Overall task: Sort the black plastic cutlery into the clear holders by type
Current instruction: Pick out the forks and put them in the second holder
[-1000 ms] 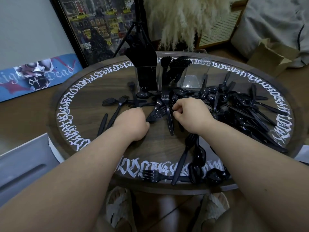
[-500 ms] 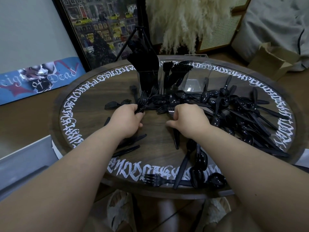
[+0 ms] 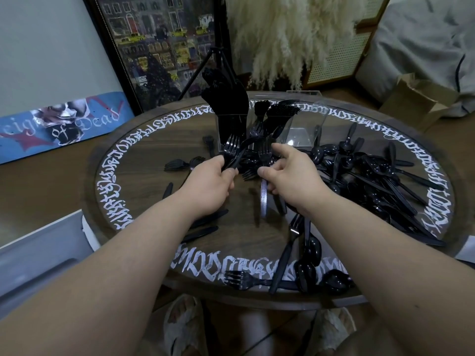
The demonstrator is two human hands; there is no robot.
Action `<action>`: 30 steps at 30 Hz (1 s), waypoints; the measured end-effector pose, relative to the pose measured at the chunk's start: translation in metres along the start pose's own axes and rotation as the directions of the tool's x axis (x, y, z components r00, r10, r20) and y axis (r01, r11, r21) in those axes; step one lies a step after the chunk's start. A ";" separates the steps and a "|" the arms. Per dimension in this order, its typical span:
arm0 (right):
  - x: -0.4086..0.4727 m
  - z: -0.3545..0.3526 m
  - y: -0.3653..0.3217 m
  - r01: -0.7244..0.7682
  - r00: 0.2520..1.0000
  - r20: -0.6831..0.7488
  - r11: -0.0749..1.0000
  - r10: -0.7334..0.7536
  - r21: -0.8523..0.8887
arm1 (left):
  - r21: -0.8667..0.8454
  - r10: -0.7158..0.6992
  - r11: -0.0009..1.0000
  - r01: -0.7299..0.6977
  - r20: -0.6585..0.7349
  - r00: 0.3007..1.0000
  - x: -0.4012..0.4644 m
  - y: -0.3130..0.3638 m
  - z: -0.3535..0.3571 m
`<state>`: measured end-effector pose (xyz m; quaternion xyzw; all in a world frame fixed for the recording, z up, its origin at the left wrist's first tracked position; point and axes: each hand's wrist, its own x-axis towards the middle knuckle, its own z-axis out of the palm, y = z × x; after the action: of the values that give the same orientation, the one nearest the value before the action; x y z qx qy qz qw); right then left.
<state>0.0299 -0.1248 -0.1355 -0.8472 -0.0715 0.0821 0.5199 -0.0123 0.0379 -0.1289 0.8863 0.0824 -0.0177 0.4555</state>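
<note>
Forks bunched in my left hand, tines up and pointing at the holders, handles running back through my fist; my fingers are curled tight round the handles, thumb on top. Step in hand, as I read it: gather forks into one bundle, then drop it in the fork holder.

To do it well: square the handles first so they go in together, and keep the tines all one way. Don't lift yet, since one curved handle crosses the bundle and could drag a neighbour out.

Left holder is packed with what look like knives; middle holder has forks standing in it, tines up, so that's my target. Right holder looks nearly empty.

My right hand is half open: index finger stretched toward the holders, the other fingers loosely curled over a loose fork on the table. I can't tell whether it's actually pinched or only touched.

Spoon pile lies well to the right, unsorted. More forks and spoons sit at the near rim.
</note>
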 end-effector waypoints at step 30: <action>0.005 -0.014 -0.001 0.005 0.998 -0.052 0.910 0.019 0.416 | -0.263 -0.038 0.963 0.053 0.062 0.997 -0.002 0.014 -0.001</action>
<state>0.0381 -0.1355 -0.1287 -0.7195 -0.0349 0.0740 0.6897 -0.0118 0.0300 -0.1166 0.8147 0.0915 -0.0419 0.5711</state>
